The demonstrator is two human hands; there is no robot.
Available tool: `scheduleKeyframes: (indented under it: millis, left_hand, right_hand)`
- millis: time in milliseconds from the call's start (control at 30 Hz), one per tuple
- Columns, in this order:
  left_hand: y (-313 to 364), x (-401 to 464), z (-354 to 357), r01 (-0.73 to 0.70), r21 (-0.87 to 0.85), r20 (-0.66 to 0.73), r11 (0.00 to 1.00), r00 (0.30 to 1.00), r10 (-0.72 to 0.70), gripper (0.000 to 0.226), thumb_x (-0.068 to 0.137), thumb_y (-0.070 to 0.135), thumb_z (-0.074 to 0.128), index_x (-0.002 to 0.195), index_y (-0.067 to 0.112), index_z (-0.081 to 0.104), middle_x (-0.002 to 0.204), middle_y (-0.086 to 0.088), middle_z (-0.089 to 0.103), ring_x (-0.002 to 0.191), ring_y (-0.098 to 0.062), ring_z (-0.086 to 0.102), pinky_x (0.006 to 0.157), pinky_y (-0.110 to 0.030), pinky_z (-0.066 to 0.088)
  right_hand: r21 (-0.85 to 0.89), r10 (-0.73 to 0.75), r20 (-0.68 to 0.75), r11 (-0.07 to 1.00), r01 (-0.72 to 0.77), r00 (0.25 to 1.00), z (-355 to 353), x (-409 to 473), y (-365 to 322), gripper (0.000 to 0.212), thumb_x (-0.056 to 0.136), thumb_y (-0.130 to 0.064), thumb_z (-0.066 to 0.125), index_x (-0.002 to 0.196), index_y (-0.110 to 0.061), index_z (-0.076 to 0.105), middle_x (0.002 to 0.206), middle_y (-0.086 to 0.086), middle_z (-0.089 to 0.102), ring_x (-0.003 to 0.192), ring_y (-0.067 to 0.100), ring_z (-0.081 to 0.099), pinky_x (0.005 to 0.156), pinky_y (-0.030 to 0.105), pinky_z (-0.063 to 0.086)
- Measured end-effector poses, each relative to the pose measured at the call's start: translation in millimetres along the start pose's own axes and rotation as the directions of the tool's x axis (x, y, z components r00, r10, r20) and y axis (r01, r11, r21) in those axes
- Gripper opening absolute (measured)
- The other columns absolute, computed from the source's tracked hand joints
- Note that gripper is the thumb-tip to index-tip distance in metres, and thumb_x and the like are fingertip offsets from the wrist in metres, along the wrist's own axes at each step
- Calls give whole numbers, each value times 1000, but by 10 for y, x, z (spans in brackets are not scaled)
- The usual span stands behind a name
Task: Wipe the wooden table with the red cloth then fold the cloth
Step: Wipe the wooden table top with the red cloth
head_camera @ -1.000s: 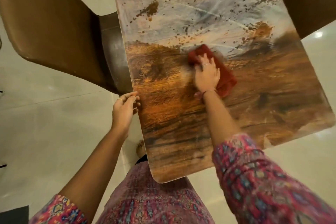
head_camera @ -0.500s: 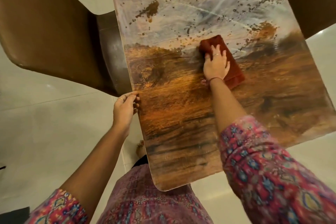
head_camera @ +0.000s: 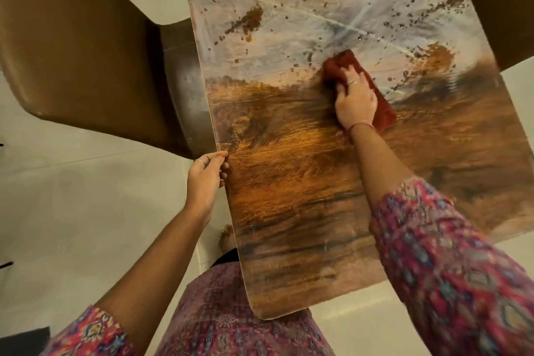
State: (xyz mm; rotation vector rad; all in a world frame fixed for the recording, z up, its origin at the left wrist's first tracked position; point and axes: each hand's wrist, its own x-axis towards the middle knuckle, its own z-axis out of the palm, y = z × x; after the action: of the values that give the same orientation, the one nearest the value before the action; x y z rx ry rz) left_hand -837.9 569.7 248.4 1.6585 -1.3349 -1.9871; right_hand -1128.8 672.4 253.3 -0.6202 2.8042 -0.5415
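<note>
- The right hand [head_camera: 356, 100] lies flat, fingers spread and fairly straight, on the folded dark-red cloth [head_camera: 381, 111], pressing it to the long wooden table [head_camera: 291, 188] a little right of frame centre, right at the border between the clean brown wood and the chalky, smeared upper part.
- Compared with 1 s ago, hand and cloth sit further right and slightly higher in the frame, and compared with 0.5 s ago they look almost level but a touch left (a back-and-forth stroke, I judge, though the head camera also shifts between frames).
- For the task, this means wiping is in progress along the dirt line: the lower half of the table shows bare grain, while the upper half carries white streaks and brown specks [head_camera: 251, 20], so I judge roughly 1 half remains, and folding has not begun.
- The left hand [head_camera: 205, 175] holds the table's left edge at left of centre, thumb on top and fingers curled under the rim, in the same spot as in both earlier frames; it steadies the table.
- No container appears in view; nothing sits in or on anything except the cloth on the table.
- A brown moulded chair [head_camera: 81, 46] fills the upper left, another brown shape [head_camera: 497, 3] the upper right corner.
</note>
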Motion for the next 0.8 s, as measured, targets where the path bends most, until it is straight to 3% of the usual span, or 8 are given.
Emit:
scheduleKeyframes:
  millis: [100, 200, 267, 367, 467, 567, 667, 800]
  left_hand:
    - [-14, 20, 17, -4, -4, -24, 1000, 1000, 4, 16, 96, 24, 50, 91, 21, 66, 72, 7, 57, 67, -6, 50, 64, -23, 43]
    - [-16, 39, 44, 35, -36, -56, 999, 998, -37, 17, 94, 26, 52, 83, 23, 64, 64, 11, 55, 62, -4, 48, 59, -21, 41]
    - [-8, 52, 48, 77, -85, -69, 993, 994, -83, 21, 94, 23, 46, 81, 21, 62, 57, 11, 53, 57, -4, 46, 56, -21, 40]
    - [28, 75, 44, 119, -111, -60, 987, 990, -126, 26, 94, 18, 39, 78, 18, 59, 53, 10, 50, 50, -5, 42, 52, -22, 37]
    - [66, 93, 28, 116, -100, -40, 988, 992, -120, 27, 94, 17, 38, 77, 18, 59, 53, 10, 51, 48, -3, 43, 51, -21, 35]
    - [102, 123, -3, 115, -111, -18, 987, 993, -118, 26, 94, 17, 40, 78, 18, 60, 56, 9, 54, 48, -3, 45, 48, -20, 35]
    - [133, 154, -10, 153, -148, 13, 977, 988, -153, 25, 94, 17, 41, 78, 16, 60, 56, 8, 52, 49, -4, 43, 49, -20, 34]
    - [146, 183, -13, 188, -147, 37, 971, 982, -185, 28, 96, 19, 40, 72, 17, 55, 48, 10, 45, 47, -5, 38, 52, -23, 34]
  right_hand:
    - [77, 220, -32, 973, -217, 975, 138, 60, -306, 45, 99, -28, 38, 144, -31, 36, 156, -11, 24, 146, 14, 13, 118, 45, 8]
    - [50, -206, 71, 978, 203, 976, 553, -610, -794, 47, 94, -24, 46, 140, -32, 43, 153, -11, 32, 144, 13, 21, 115, 42, 11]
    - [78, -471, 221, 882, 466, 854, 729, -1159, -942, 47, 90, -20, 51, 136, -33, 47, 150, -12, 37, 142, 12, 25, 114, 42, 13]
    - [179, -580, 332, 813, 554, 744, 687, -1131, -839, 46, 93, -24, 49, 137, -36, 45, 149, -16, 37, 142, 6, 24, 114, 36, 11]
    - [114, -485, 234, 875, 471, 843, 495, -442, -729, 45, 95, -25, 47, 140, -32, 42, 150, -10, 38, 141, 11, 28, 117, 40, 20]
    - [38, -94, 54, 995, 92, 994, 214, 347, -507, 47, 98, -25, 41, 145, -28, 36, 154, -3, 31, 143, 18, 25, 115, 43, 22]
    - [101, 227, 45, 968, -230, 973, 113, 705, -494, 47, 101, -28, 34, 148, -29, 29, 158, -7, 20, 147, 16, 10, 118, 44, 10]
    - [20, -65, 49, 998, 64, 997, 508, 262, -1154, 47, 98, -26, 40, 144, -33, 35, 156, -13, 22, 146, 13, 13, 117, 41, 7]
